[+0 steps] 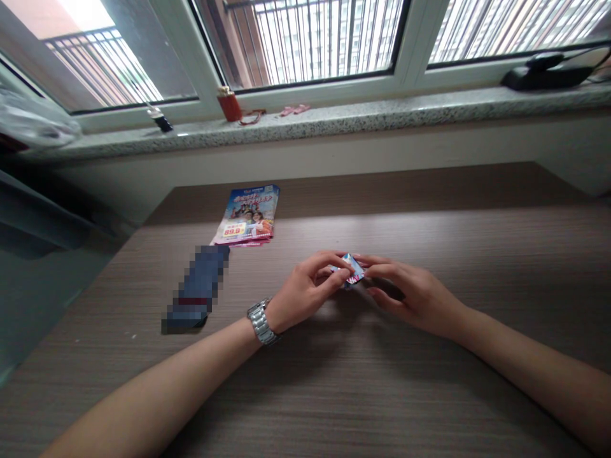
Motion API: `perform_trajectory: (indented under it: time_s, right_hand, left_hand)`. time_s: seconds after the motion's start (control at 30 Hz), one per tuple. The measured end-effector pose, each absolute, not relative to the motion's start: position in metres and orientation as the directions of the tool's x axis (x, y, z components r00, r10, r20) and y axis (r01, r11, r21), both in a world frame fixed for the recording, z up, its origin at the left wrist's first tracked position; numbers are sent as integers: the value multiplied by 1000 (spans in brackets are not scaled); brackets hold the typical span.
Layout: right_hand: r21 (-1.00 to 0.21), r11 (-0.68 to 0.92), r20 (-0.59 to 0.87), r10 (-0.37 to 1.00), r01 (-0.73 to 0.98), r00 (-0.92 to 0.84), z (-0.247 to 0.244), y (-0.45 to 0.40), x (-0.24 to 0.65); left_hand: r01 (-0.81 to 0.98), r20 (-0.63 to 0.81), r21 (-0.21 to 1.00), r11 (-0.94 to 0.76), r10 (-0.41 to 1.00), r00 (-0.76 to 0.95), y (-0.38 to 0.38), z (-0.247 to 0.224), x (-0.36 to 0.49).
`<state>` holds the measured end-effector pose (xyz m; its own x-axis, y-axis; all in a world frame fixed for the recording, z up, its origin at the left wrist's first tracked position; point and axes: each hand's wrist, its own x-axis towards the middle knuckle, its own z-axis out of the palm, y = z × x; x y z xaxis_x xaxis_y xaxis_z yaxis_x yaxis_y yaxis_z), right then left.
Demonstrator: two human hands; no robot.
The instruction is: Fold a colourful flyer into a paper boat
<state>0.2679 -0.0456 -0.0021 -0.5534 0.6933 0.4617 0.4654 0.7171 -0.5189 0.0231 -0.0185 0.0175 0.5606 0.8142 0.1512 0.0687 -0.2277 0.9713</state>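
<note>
A small folded piece of colourful printed paper (354, 270), blue, white and pink, is between my hands, low over the middle of the table. My left hand (310, 283), with a silver metal watch (261, 322) on its wrist, is closed on the paper, thumb and index finger pressing its face from the left. My right hand (415, 292) has its curled fingertips on the right edge and far side of the same paper, the thumb lower and slightly apart. Fingers hide part of the paper's underside and left end.
A stack of printed flyers (248, 213) lies at the back left of the wood-grain table (420, 381). Nearer is a dark blurred-out flat object (196, 289). On the stone windowsill (344, 121) stand a red container (230, 105), a small dark bottle (160, 119) and a black device (547, 73).
</note>
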Motion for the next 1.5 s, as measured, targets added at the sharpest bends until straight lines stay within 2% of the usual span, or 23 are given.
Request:
perform_trajectory:
  time_s: [0.1, 0.2, 0.4, 0.57, 0.73, 1.03, 1.4, 1.5]
  right_hand:
    - [-668, 614, 432, 780, 421, -452, -4, -47, 265]
    - [-787, 471, 333, 868, 398, -368, -3, -49, 261]
    - [-918, 261, 153, 927, 298, -342, 2, -50, 254]
    - [-947, 198, 97, 927, 252, -363, 2, -50, 251]
    - [-963, 182, 100, 927, 200, -362, 0, -51, 251]
    - [-957, 185, 114, 947, 223, -300, 1, -52, 250]
    - [-970, 127, 68, 960, 209, -271, 7, -50, 253]
    - [-974, 94, 35, 962, 208, -272, 8, -49, 253]
  left_hand:
    - [63, 190, 960, -272, 803, 565, -19, 12, 24]
    - [84, 173, 959, -270, 796, 580, -20, 10, 24]
    - [74, 162, 962, -262, 770, 617, -22, 11, 25]
    - [108, 202, 932, -347, 741, 640, -24, 12, 26]
    - [64, 210, 948, -311, 765, 609, -27, 14, 28]
    - [202, 42, 957, -207, 791, 611, -27, 17, 29]
    - [300, 73, 899, -319, 785, 615, -24, 15, 26]
    - [268, 75, 920, -286, 800, 596, -23, 15, 27]
